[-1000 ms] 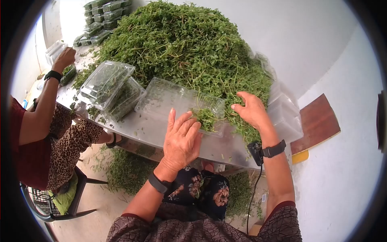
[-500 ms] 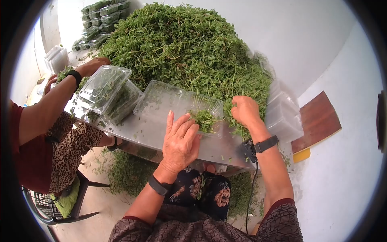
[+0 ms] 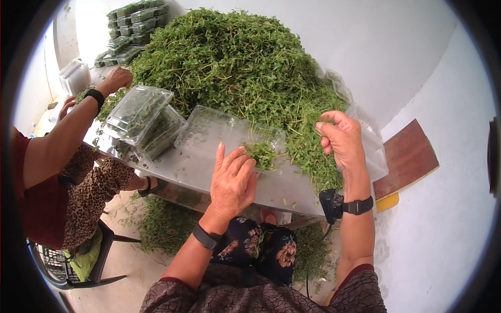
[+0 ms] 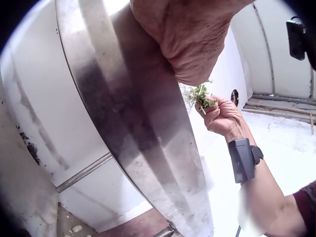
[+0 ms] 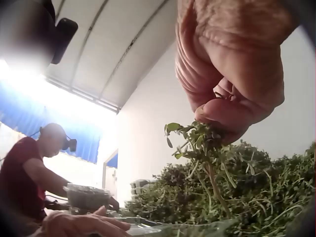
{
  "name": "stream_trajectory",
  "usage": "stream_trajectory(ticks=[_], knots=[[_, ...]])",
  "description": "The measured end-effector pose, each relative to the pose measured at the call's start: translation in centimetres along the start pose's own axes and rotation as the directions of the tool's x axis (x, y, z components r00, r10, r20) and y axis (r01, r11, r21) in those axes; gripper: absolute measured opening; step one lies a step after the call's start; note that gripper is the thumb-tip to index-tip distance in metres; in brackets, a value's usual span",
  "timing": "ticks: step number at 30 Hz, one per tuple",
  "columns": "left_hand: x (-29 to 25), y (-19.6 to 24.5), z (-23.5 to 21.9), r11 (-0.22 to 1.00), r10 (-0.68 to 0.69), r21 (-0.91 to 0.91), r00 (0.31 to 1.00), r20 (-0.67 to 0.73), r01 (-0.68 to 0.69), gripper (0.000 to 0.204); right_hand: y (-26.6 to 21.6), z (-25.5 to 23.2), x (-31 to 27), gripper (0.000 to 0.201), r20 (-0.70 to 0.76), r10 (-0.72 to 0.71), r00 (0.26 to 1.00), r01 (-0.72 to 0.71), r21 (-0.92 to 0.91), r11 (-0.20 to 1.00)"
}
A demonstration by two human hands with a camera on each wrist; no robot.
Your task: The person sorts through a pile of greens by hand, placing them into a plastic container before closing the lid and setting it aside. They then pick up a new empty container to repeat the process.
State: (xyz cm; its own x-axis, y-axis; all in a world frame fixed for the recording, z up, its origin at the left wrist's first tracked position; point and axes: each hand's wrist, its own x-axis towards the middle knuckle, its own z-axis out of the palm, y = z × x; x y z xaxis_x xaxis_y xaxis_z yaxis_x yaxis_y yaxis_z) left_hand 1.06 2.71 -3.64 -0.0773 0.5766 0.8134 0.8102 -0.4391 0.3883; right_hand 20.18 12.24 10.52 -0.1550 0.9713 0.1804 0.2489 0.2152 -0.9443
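In the head view my right hand [image 3: 344,141] is raised over the right edge of the big heap of green sprigs [image 3: 235,62]. The right wrist view shows its thumb and fingers pinching a small bunch of sprigs [image 5: 202,140], which also appears in the left wrist view [image 4: 201,96]. My left hand [image 3: 233,182], fingers extended, rests at the front edge of an open clear plastic box [image 3: 201,128]. A small clump of sprigs [image 3: 262,154] lies in the box's right half.
Filled clear boxes [image 3: 140,115] stand left of the open box, and more are stacked [image 3: 136,23] at the back left. Another person [image 3: 52,156] works at the left. Empty clear boxes [image 3: 373,151] and a reddish-brown board [image 3: 407,156] are at the right.
My right hand reached down into the heap's edge, then lifted and moved right with a small bunch pinched. My left hand has barely moved. The other person's arm moved toward the heap.
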Motion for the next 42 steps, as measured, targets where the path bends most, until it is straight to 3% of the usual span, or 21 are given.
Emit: stream_trajectory(ticks=[2,4,7,13,15,16,18,22,24,28,33,36,42], knots=[[0.0,0.0,0.0,1.0,0.004,-0.013,1.0,-0.009,-0.004,0.036,-0.1,1.0,-0.6,0.02,0.032,-0.035,0.999,0.033,0.07,0.997],[0.0,0.1,-0.1,1.0,0.002,-0.011,1.0,-0.004,-0.002,0.036,-0.1,2.2,-1.2,0.024,0.175,-0.029,0.984,0.028,0.008,1.0],[0.1,0.0,-0.1,1.0,0.005,-0.009,1.0,-0.005,-0.005,0.036,0.5,3.0,-2.1,0.03,0.196,0.027,0.98,-0.022,-0.03,0.999],[0.0,0.1,0.2,1.0,0.005,-0.008,1.0,-0.011,-0.005,0.037,4.0,0.6,-0.3,0.039,0.075,0.041,0.996,-0.023,-0.229,0.973],[0.0,0.1,0.1,1.0,0.003,-0.006,1.0,-0.012,-0.003,0.037,5.3,0.1,0.1,0.041,0.055,0.028,0.998,-0.003,-0.405,0.914],[0.0,0.1,0.1,1.0,0.001,-0.006,1.0,-0.018,-0.001,0.037,5.7,-0.1,0.1,0.041,0.058,0.029,0.998,-0.003,-0.404,0.915],[0.1,0.1,0.0,1.0,-0.001,-0.002,1.0,-0.021,0.001,0.037,6.1,-0.1,-0.3,0.044,0.092,-0.056,0.994,0.098,-0.544,0.833],[0.1,0.2,-0.1,1.0,-0.004,0.008,1.0,-0.012,0.005,0.037,4.7,-0.1,-1.4,0.048,0.053,-0.011,0.999,0.041,-0.608,0.793],[0.1,0.2,0.0,1.0,0.003,0.008,1.0,-0.012,-0.003,0.036,4.2,-0.5,-1.0,0.051,0.037,-0.012,0.999,0.036,-0.742,0.67],[0.1,0.3,-0.2,0.999,0.003,0.038,1.0,0.004,-0.003,0.035,5.7,-1.2,0.4,0.057,0.044,0.037,0.998,0.013,-0.791,0.611],[0.1,0.3,-0.2,0.998,0.01,0.063,1.0,0.02,-0.012,0.035,6.0,-0.3,1.8,0.072,0.195,0.16,0.968,0.092,-0.864,0.495],[0.1,0.3,-0.1,0.998,0.011,0.063,1.0,0.017,-0.012,0.035,5.8,0.8,2.2,0.069,0.173,0.189,0.967,0.074,-0.894,0.441],[0.1,0.2,-0.1,0.999,0.012,0.051,1.0,0.01,-0.013,0.036,6.1,1.3,1.9,0.058,0.158,0.114,0.981,0.082,-0.865,0.496]])
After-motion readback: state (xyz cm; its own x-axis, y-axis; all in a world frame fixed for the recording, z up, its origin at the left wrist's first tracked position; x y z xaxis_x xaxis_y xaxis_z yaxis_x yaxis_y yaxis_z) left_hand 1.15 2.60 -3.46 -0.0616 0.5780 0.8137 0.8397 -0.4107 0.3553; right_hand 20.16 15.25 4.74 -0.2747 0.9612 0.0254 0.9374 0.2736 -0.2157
